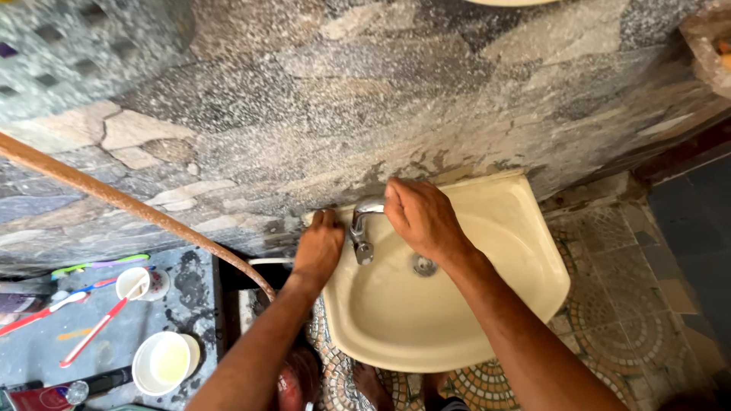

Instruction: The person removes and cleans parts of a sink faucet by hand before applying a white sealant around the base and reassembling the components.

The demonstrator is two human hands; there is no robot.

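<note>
The cream-coloured ceramic wash basin (487,304) is mounted against the speckled grey stone wall (320,99). The curved chrome metal tap (362,228) stands at the basin's rear rim. The right hand (421,217) is closed over the tap's top, hiding the handle. The left hand (320,247) rests on the basin's rear left corner, fingers curled; whether it grips anything cannot be determined. Left of the basin run a rusty brown pipe (137,205) and a surface holding a white round cup (134,281) with toothbrushes; its left end is cut off.
</note>
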